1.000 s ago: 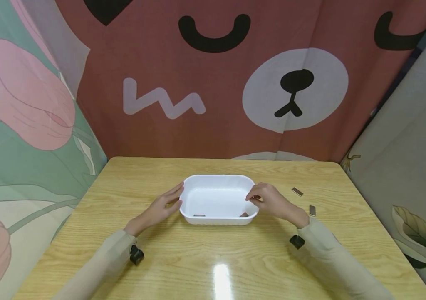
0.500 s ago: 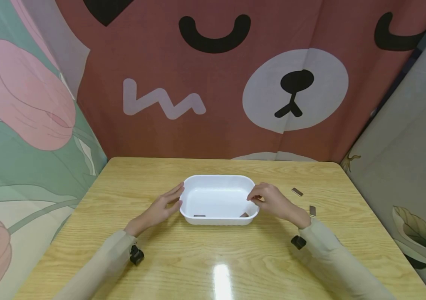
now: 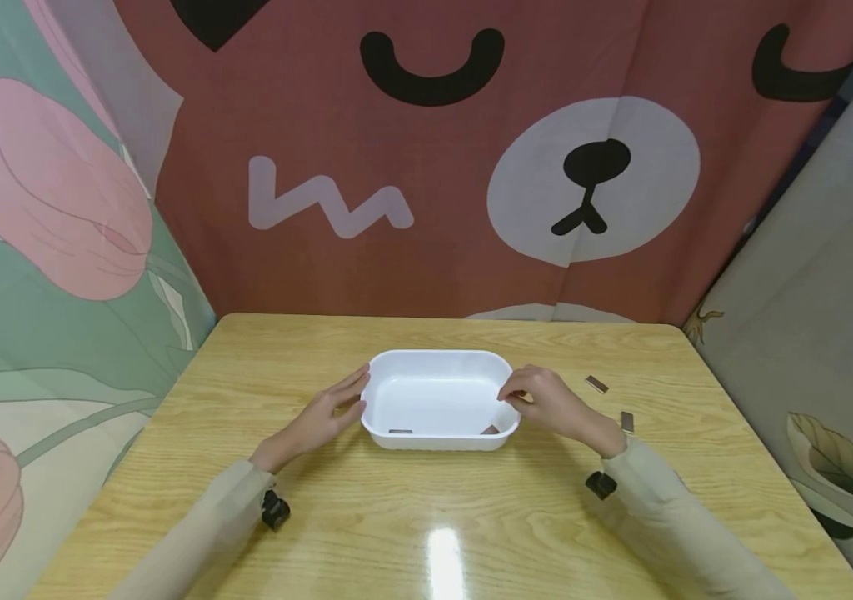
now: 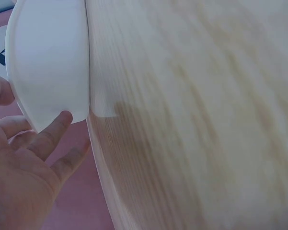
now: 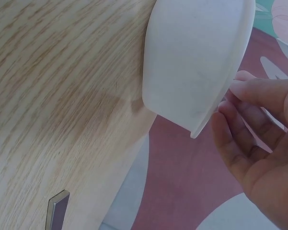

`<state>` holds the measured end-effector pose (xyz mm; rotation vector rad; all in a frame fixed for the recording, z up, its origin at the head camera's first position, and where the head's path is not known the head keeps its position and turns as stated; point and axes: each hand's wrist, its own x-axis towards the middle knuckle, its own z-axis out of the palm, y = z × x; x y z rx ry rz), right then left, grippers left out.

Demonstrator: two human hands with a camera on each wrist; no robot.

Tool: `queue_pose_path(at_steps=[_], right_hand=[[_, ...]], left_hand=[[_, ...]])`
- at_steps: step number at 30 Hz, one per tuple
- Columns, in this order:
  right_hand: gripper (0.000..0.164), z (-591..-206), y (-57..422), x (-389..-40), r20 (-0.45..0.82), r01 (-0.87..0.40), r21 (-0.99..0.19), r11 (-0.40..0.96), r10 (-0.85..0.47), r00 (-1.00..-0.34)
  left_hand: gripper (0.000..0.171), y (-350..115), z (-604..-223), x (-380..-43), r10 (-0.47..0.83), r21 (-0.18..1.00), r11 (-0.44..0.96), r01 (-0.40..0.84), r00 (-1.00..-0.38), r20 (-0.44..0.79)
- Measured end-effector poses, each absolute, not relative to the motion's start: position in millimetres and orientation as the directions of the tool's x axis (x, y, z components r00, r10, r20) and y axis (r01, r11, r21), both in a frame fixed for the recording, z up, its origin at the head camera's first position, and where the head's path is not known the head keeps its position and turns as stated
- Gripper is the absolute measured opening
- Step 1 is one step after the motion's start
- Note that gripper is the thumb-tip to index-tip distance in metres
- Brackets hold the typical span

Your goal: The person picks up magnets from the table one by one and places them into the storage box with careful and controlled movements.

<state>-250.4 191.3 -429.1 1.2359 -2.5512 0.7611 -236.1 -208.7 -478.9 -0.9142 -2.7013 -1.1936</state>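
Observation:
A white oblong plastic basin (image 3: 437, 442) stands on the wooden table between both hands. My left hand (image 3: 321, 417) touches its left end with fairly straight, spread fingers; in the left wrist view a fingertip (image 4: 66, 116) meets the outer wall. My right hand (image 3: 542, 400) is at the right rim, fingers curled and thumb close to the index finger; the rim partly covers the fingertips in the right wrist view, so anything between them is hidden. Inside the basin, a small dark flat block (image 3: 400, 431) lies at front left and a brownish one (image 3: 490, 430) at front right.
Two small dark rectangular blocks lie on the table right of the basin, one farther back (image 3: 596, 384) and one beside the right wrist (image 3: 627, 422). The wooden table (image 3: 366, 517) ends at a bear-patterned curtain (image 3: 441, 267) behind; printed curtains hang on both sides.
Both hands keep nearly the same places at the basin's ends. The right hand shifts very slightly to the right; the blocks stay put.

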Motion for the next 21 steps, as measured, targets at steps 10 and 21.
queue_pose_path(at_steps=[10,21], right_hand=[[0.014,-427.4,192.4,-248.7,0.394,-0.770,-0.369,0.520,-0.663,-0.636],[0.017,-429.4,198.2,-249.6,0.379,-0.748,-0.389,0.537,-0.647,-0.661]], left_hand=[[0.053,-209.8,-480.6,-237.8,0.501,0.653,0.525,0.546,-0.818,0.281],[0.053,-210.0,-480.6,-238.6,0.506,0.645,0.529,0.552,-0.815,0.282]])
